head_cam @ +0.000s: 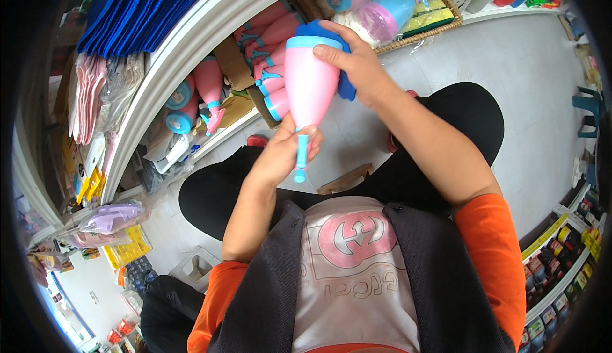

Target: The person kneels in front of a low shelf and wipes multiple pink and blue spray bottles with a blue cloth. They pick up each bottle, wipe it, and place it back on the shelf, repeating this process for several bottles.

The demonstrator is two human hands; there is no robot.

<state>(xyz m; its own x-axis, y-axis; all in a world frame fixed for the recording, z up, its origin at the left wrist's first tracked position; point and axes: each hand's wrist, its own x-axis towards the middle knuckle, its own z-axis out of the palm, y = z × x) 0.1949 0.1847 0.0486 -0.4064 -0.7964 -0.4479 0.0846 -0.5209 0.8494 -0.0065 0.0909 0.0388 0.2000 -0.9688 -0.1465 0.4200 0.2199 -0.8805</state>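
Note:
A pink plastic spray bottle [313, 76] with a light blue base rim is held upside down between both hands, its trigger head pointing towards my body. My left hand [282, 154] grips it around the neck and trigger. With my right hand [351, 61] I press a blue cloth [347, 85] against the bottle's base, thumb on the rim. Just beyond, more pink spray bottles [275, 78] lie in a cardboard box [234, 64] on the shelf. The nozzle is partly hidden by my left fingers.
A wicker basket [420, 37] holding spray bottles and yellow-green sponges stands at the upper right. Folded blue cloths [143, 13] lie on the white shelf [191, 18]. Below it are two more bottle bases [179, 122]. A wooden piece [346, 179] is on the floor between my legs.

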